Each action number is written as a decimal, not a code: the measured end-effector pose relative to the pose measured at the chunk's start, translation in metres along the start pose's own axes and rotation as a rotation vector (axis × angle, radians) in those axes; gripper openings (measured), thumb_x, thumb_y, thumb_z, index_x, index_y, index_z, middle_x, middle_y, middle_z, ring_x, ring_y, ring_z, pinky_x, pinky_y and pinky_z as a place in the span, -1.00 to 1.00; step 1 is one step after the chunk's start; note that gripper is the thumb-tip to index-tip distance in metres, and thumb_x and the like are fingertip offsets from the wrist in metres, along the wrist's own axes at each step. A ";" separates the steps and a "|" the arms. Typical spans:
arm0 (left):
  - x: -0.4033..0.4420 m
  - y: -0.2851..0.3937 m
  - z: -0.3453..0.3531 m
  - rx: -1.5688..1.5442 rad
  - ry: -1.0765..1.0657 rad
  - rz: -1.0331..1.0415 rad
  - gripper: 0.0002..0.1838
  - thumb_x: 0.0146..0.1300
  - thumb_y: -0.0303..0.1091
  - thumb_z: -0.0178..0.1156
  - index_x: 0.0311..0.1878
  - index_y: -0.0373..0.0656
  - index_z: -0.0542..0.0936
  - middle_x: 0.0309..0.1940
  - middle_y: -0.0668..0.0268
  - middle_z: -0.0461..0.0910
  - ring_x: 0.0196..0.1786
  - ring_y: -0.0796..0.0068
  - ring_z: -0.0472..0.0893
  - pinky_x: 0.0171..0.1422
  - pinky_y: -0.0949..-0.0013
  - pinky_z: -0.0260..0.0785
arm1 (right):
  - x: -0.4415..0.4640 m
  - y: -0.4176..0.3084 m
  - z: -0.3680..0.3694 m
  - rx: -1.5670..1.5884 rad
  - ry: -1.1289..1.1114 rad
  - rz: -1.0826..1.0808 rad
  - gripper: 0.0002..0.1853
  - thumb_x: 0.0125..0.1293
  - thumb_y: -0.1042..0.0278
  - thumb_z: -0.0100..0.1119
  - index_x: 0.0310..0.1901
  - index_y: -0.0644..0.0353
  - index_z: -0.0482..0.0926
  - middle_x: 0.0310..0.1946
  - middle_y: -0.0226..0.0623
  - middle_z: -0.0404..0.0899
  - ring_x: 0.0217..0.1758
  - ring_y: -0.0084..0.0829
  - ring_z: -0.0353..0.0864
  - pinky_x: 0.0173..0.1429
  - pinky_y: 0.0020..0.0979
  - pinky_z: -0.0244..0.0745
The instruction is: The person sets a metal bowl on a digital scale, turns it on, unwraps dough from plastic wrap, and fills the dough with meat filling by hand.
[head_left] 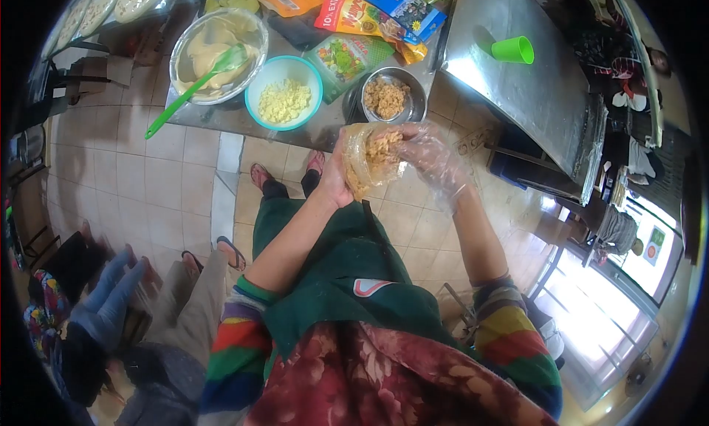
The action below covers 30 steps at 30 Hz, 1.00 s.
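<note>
My left hand [337,181] is wrapped round a clear plastic bag [356,166] with crumbly brown food in it. My right hand [437,158], in a clear disposable glove, has its fingers closed on some crumbly brown food [384,145] at the bag's side. Just beyond both hands, a steel bowl [421,101] on the table edge contains more of the same brown food. Left of it stands a white bowl with a turquoise rim [255,116], with pale yellow crumbles inside. My right fingertips are partly hidden by the food and the bag.
A large bowl [174,65] of cream-coloured mixture holds a green spatula [193,92], its handle jutting past the table edge. Several food packets [351,60] lie behind the bowls. A green cup [513,50] is on the metal counter [509,93] at right. People are at lower left.
</note>
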State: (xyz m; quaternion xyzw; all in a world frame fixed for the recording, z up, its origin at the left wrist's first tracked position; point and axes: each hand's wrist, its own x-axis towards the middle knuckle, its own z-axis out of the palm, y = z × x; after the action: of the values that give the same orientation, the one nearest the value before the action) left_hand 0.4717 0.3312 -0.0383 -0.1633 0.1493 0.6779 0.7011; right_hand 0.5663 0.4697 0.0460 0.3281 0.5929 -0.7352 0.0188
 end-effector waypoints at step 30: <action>-0.057 0.016 -0.057 -0.109 0.149 0.102 -0.46 0.37 0.04 -0.20 0.21 -0.17 0.32 0.14 0.19 0.41 0.16 0.24 0.44 0.25 0.09 0.30 | 0.076 0.029 -0.057 -1.421 0.299 -0.212 -0.83 0.03 0.46 0.04 -0.32 0.21 0.58 -0.41 -0.03 0.58 -0.24 -0.10 0.58 -0.11 -0.19 0.48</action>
State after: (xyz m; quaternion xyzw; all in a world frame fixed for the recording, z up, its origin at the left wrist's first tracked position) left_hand 0.4542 0.2560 -0.0652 -0.2433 0.1719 0.7058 0.6428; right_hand 0.5453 0.5391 -0.0217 0.2744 0.9513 -0.1186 0.0746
